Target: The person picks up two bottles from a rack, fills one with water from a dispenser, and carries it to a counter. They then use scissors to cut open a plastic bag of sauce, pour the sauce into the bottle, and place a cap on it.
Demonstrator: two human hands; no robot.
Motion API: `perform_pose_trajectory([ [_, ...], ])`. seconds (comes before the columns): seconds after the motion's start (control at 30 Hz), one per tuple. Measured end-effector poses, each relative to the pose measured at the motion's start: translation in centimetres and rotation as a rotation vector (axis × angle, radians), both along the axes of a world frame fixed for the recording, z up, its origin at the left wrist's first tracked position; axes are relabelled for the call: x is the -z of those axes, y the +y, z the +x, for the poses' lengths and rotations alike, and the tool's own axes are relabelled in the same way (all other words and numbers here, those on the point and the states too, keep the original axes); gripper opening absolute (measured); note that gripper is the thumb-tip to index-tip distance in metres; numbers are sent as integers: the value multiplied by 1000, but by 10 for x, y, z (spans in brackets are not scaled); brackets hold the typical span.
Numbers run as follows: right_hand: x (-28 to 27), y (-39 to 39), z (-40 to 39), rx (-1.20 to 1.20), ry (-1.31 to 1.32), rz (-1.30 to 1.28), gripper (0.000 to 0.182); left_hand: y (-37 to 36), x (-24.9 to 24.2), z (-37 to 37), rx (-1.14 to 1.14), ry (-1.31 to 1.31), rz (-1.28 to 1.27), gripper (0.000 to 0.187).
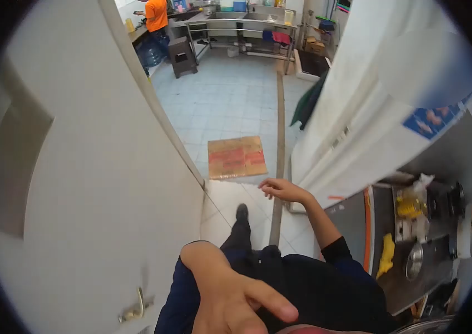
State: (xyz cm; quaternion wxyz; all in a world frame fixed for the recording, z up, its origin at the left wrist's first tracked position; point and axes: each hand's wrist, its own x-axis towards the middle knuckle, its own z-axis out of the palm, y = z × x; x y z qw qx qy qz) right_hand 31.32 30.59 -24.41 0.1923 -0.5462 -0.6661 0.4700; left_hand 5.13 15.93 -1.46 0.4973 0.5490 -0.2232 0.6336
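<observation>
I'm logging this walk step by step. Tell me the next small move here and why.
Probably a step forward through the doorway onto the flattened cardboard. The open door stands to the left. The left hand and right hand both look empty, fingers spread, touching nothing. One foot already points that way, and the tiled floor beyond looks open.

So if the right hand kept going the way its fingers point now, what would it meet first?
Probably nothing close. The right hand is empty, fingers loosely open, pointing left over the tiled floor. The white door edge lies in that direction, though depth is unclear; the cardboard sheet lies lower, on the floor.
</observation>
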Motion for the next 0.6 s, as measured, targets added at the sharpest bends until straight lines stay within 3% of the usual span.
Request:
perform_pose_trajectory([
  [0.03,40,31,-1,45,37,-60,34,38,-3,2,-17,28,17,56],
  [0.1,139,71,50,195,-376,123,38,123,-7,20,-43,9,56,59],
  [0.13,208,64,84,349,-384,245,34,167,-6,31,-56,-10,72,61],
  [0.17,221,52,97,485,-513,107,37,215,-3,45,-20,34,106,64],
  [0.23,285,22,138,405,-602,-277,42,313,1,71,46,126,172,70],
  [0.27,296,13,152,410,-585,-444,42,354,7,88,180,221,203,71],
  [0.33,304,-10,171,473,-532,-739,42,409,-4,116,476,816,-6,62],
  [0.5,322,60,194,657,-373,-983,43,525,87,231,1070,709,451,35],
  [0.6,349,143,213,681,-303,-1002,43,607,120,273,1113,747,436,24],
])
